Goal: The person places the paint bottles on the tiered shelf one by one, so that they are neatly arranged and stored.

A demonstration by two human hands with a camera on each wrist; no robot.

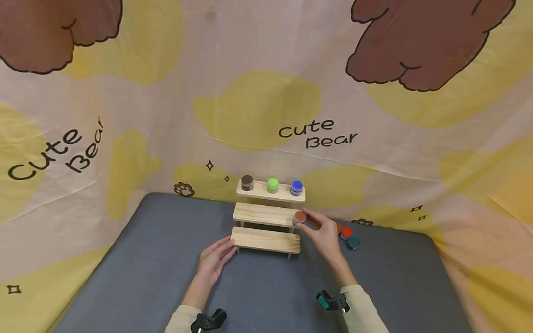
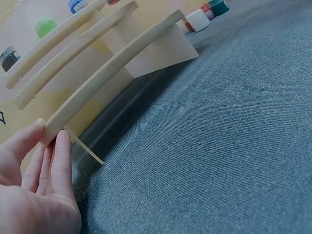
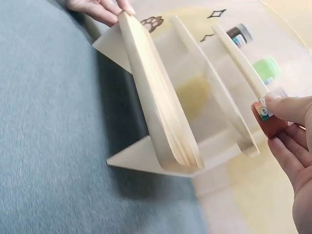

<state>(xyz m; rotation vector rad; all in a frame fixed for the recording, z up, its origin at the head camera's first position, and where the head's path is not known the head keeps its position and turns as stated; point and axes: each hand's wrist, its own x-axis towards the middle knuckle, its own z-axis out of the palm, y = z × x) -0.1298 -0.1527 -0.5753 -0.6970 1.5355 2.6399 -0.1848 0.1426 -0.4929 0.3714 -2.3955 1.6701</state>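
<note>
A three-step wooden display stand [image 1: 266,240] stands on the grey cloth. My left hand [image 1: 213,260] pinches the left end of its lowest step, thumb above and fingers beneath in the left wrist view. At the right end of the middle step, my right hand [image 1: 323,236] holds a small orange-brown paint jar [image 3: 269,123] between thumb and fingers. Whether the jar's base touches the step, I cannot tell. Along the top step sit a black jar [image 1: 247,183], a bright green jar [image 1: 272,186] and a blue jar [image 1: 296,188].
Right of the stand, beyond my right hand, a red jar [image 1: 346,233] and a teal jar [image 1: 353,243] lie close together. A brownish-red jar [image 1: 339,228] beside them is partly hidden by the hand. A printed curtain [image 1: 259,112] hangs behind the grey table surface [image 1: 157,265].
</note>
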